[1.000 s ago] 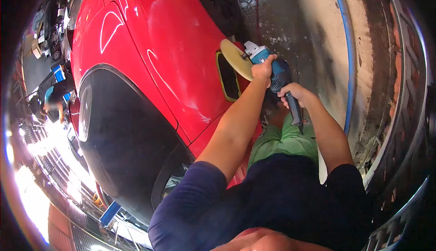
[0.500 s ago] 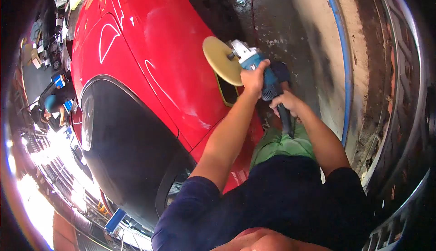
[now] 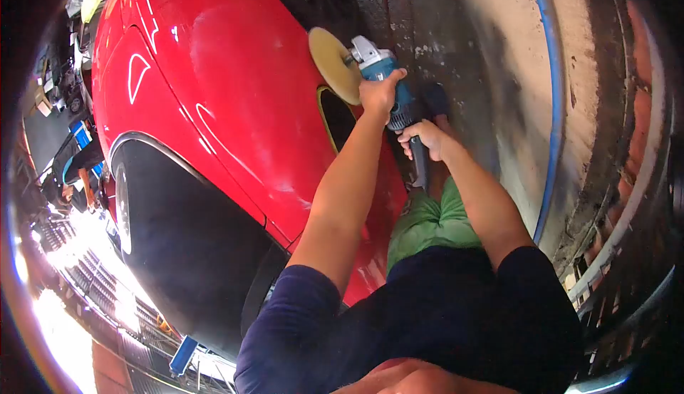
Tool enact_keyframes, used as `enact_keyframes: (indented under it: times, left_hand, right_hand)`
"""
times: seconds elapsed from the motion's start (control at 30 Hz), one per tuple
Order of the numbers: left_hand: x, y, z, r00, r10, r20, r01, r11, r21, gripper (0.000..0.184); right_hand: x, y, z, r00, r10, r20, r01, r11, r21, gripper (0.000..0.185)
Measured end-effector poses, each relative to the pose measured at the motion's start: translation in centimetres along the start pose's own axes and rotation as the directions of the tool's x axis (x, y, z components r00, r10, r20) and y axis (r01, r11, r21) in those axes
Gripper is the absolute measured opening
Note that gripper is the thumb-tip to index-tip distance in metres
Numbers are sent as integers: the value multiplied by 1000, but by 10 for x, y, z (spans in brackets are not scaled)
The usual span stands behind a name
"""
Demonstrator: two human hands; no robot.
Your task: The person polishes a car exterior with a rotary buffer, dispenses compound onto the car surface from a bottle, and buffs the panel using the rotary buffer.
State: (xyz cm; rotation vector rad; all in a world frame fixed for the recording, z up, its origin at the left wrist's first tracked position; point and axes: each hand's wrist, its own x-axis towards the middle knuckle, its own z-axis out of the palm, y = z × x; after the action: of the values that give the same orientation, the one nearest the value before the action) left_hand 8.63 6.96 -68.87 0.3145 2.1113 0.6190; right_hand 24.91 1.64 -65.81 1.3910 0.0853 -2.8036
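Note:
In the head view, I hold an electric polisher (image 3: 379, 68) with a teal body, a silver head and a round yellow pad (image 3: 333, 65). The fingers of my left hand (image 3: 380, 98) wrap round its body just behind the head. My right hand (image 3: 423, 137) is closed on the black rear handle. Tilted, the pad faces the glossy red car body (image 3: 249, 80) at its side; whether it touches the paint I cannot tell. Whitish smears mark the red panel. A dark, yellow-edged opening (image 3: 336, 117) lies just below the pad.
Dark car glass (image 3: 192, 244) spreads at lower left. A blue hose (image 3: 554, 102) runs along the stained wall (image 3: 520, 45) on my right. The floor (image 3: 442, 45) between looks wet. Another person (image 3: 84, 169) is at far left, beyond the car, near assorted clutter.
Both hands and the polisher have moved up and left in view. The pad now sits higher beside the red panel, with more of the yellow-edged opening showing. The view has shifted slightly.

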Motion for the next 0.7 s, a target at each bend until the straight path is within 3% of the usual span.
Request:
enact_keyframes:
  times: [0.1, 0.13, 0.23, 0.27, 0.37, 0.57, 0.7]
  left_hand:
    - [-5, -24, 5, 973, -227, 34, 218, 960, 178, 73]
    - [7, -52, 11, 958, -278, 73, 264, 952, 155, 81]
    - [-2, -80, 16, 936, -347, 59, 321, 910, 262, 83]
    - [-7, -86, 16, 924, -374, 76, 352, 912, 208, 82]
    - [-39, -62, 8, 915, -404, 2, 388, 879, 276, 83]
    - [-54, -65, -5, 919, -320, 230, 334, 942, -22, 78]
    - [-57, -99, 6, 934, -322, 152, 323, 946, 15, 72]
  right_hand:
    - [20, 36, -16, 987, 160, -3, -157, 972, 172, 15]
    - [24, 45, -21, 976, 217, 0, -213, 958, 191, 15]
    - [25, 70, -30, 958, 288, -20, -276, 933, 230, 14]
    - [22, 76, -32, 953, 302, -16, -290, 927, 239, 14]
    - [9, 83, -29, 950, 310, -35, -295, 928, 229, 14]
    - [-27, 77, -12, 980, 170, -103, -162, 984, 77, 14]
    - [-39, 85, -24, 974, 220, -60, -214, 972, 95, 14]
